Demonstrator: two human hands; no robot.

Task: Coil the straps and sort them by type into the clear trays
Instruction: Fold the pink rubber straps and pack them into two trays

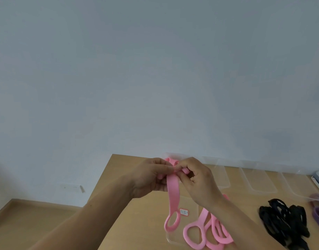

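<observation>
Pink strap (pixel 171 193) pinched between left hand (pixel 151 175) and right hand (pixel 198 181), both grips closed; looped end dangling.

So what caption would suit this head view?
Left hand and right hand coil a pink strap over the table; black straps lie nearby.

The left forearm (pixel 79 224), entering from 7 o'clock, and the right forearm (pixel 245 224), from 5 o'clock, are bare, as are the left grip (pixel 151 177) and right grip (pixel 196 181). A small dark mole (pixel 90 206) marks the left forearm.
</observation>
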